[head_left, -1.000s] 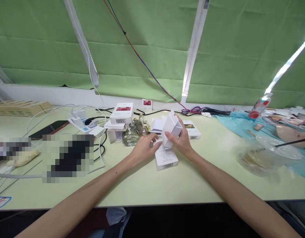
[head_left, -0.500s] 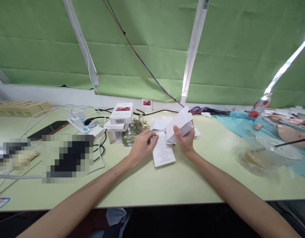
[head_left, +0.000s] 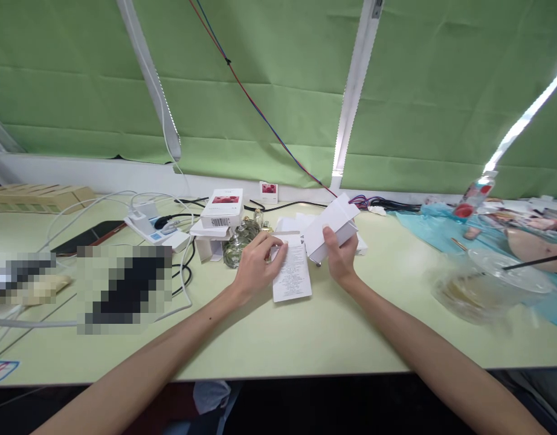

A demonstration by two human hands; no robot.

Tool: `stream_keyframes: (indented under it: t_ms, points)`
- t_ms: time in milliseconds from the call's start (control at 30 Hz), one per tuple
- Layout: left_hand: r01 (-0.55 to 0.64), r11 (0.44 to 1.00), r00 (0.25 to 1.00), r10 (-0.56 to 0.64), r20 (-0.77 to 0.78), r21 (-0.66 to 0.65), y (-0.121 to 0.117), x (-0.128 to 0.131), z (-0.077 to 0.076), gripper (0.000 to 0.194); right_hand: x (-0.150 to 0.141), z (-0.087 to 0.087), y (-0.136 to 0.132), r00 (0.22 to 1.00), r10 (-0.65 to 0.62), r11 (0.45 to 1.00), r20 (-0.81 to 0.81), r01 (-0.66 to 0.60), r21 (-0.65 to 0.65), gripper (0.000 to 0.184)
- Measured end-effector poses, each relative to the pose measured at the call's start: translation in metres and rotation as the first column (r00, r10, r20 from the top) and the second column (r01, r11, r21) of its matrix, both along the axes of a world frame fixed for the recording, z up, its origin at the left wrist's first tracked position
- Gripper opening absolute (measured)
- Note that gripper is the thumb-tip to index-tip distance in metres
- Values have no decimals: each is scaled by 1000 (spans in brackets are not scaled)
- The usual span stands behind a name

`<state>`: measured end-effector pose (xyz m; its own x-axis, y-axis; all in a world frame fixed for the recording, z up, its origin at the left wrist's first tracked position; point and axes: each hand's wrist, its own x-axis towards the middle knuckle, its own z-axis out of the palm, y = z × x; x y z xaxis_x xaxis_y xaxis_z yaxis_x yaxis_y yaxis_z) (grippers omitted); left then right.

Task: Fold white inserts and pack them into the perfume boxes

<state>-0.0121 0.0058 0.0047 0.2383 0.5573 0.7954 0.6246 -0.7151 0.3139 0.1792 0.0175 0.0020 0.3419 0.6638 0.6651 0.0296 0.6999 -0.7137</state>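
Holding both pieces apart: printed box [head_left: 293, 275] low over the near middle of the bench [head_left: 242, 344], its upper left edge apparently pinched between thumb and fingers of the left hand [head_left: 255, 266]; white card piece [head_left: 328, 232] tilted above the bench, gripped in the right hand [head_left: 342, 257], thumb on its near face, fingers mostly hidden. Judged mid-work: the two pieces are separate, neither is set down; contents of either cannot be told. Just left, glass bottles [head_left: 235, 252] stand by a pink-pictured box [head_left: 223, 207], which rests on a white carton [head_left: 210, 248]. Farther left, a power strip [head_left: 145, 225] among cables; right, a blurred clear cup [head_left: 475, 287] near a blue sheet [head_left: 408, 223]. Behind the bench, green blinds [head_left: 260, 109], crossed by a red-and-blue wire [head_left: 269, 124], light showing through the gaps.
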Motion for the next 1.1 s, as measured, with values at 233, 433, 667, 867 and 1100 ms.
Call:
stream_keyframes:
  t_ms: [233,433,667,867,1100]
  points:
    - [42,997,999,-42,12,-58,-4,0,5,19,-2,7,-4,1000,21,999,-17,-22,-47,41]
    - [104,992,995,-104,-2,-72,-5,1,5,18,-4,10,-7,996,92,993,-18,-93,-69,40]
    - [220,974,975,-222,-29,-48,-3,-2,3,13,-5,13,-7,981,186,979,-59,-190,-74,42]
    - [263,963,964,-264,-14,-64,-2,-1,3,12,-6,12,-6,973,227,969,-34,-230,-89,50]
    - [282,959,960,-281,15,-36,-3,0,2,11,-6,5,-1,967,255,957,-22,-256,-137,43]
